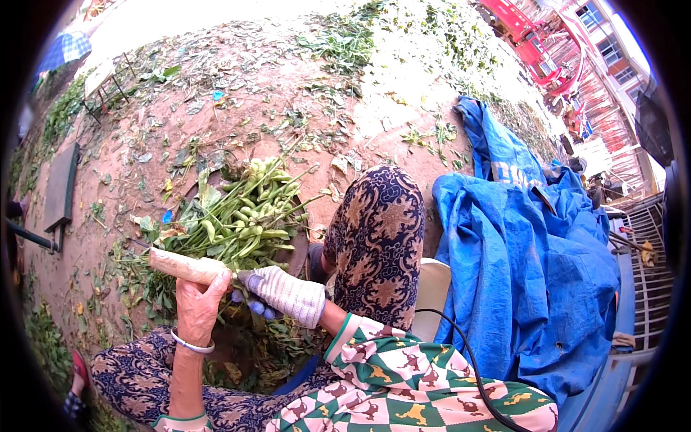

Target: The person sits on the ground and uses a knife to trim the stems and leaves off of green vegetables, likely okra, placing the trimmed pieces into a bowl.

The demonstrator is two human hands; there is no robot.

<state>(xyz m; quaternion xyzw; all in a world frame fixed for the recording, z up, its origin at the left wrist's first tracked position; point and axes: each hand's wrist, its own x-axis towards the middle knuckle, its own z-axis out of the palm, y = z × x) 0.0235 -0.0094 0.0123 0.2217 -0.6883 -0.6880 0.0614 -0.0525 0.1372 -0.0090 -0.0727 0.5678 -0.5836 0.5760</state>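
My bare left hand (pixel 196 306), with a pale bracelet at the wrist, is closed round a thick, pale, wooden-looking stick (pixel 186 266). Its thumb lies against the stick's right end. Just to the right is my right hand (pixel 284 294), in a whitish knit glove with purple-blue fingertips. Its fingers are curled, and whatever they hold is hidden. The two hands nearly touch. Beyond them lies a heap of green bean pods (pixel 252 212) on their stems, with leaves among them. Part of a brown round rim (pixel 296 248) shows at the heap's right side.
A crumpled blue tarp (pixel 511 266) lies on my right beside a metal rack (pixel 644 252). My patterned knee (pixel 381 230) rises between heap and tarp. A black cable (pixel 461 335) crosses my right sleeve. Low stools (pixel 61 187) stand at the left. Leaf litter covers the ground. Red machinery (pixel 529 43) stands far right.
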